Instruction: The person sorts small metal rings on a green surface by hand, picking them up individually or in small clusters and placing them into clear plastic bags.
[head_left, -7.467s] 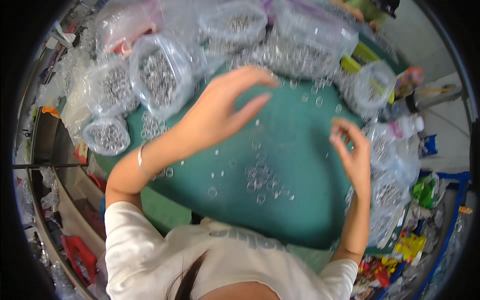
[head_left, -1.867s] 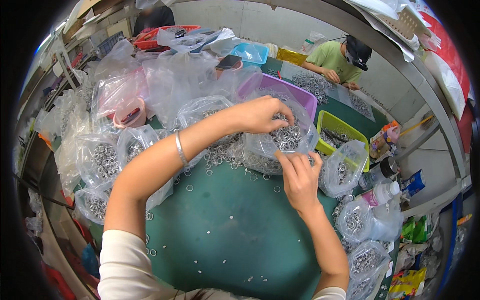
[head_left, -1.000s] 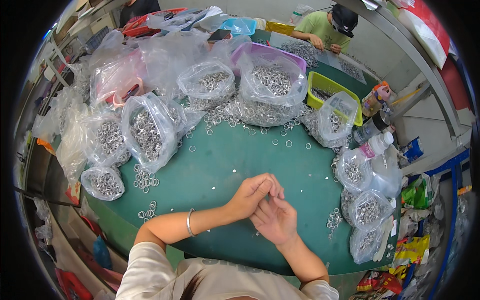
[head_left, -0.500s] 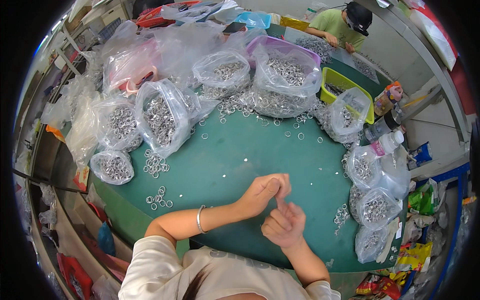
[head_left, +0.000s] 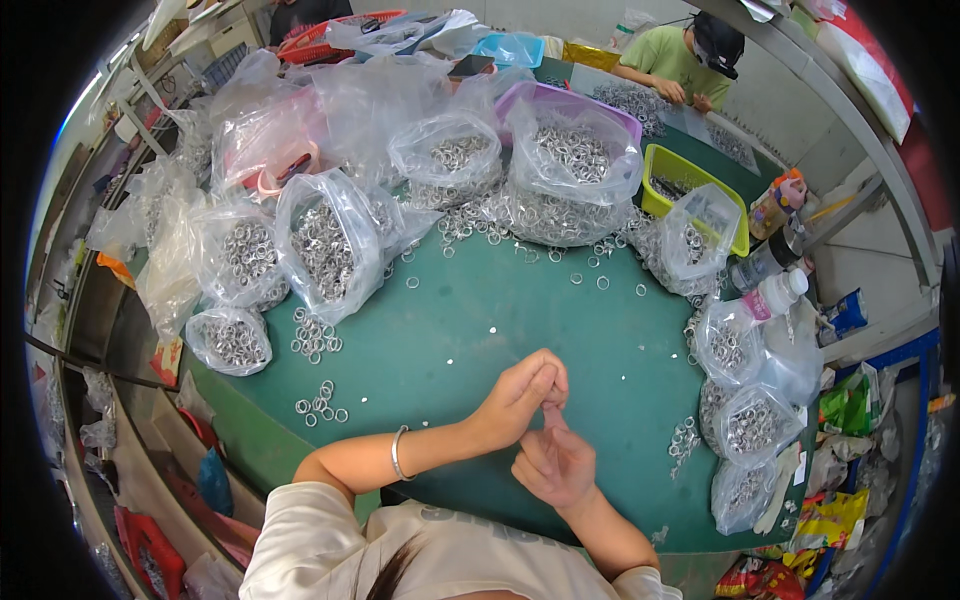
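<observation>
My left hand (head_left: 520, 402) is closed over the middle of the green table (head_left: 480, 300), thumb pressed against its curled fingers. Just below it, my right hand (head_left: 558, 468) is partly curled, and one of its fingers reaches up to touch the left hand's fingertips. Whatever may lie between the fingers is hidden. A small pile of metal rings (head_left: 320, 405) lies left of my left forearm. To the right of my right hand sits another ring pile (head_left: 684, 440).
Clear bags of metal rings, such as a large bag (head_left: 330, 250) and a small bag (head_left: 232, 340), curve around the table. A purple basin (head_left: 625, 118), a green basket (head_left: 742, 232) and a bottle (head_left: 775, 293) stand beyond. A co-worker in a green shirt (head_left: 665, 62) sits far right.
My right hand has shifted slightly left and its wrist has turned a little. My left hand stays closed in nearly the same place. The whole view has tilted slightly.
</observation>
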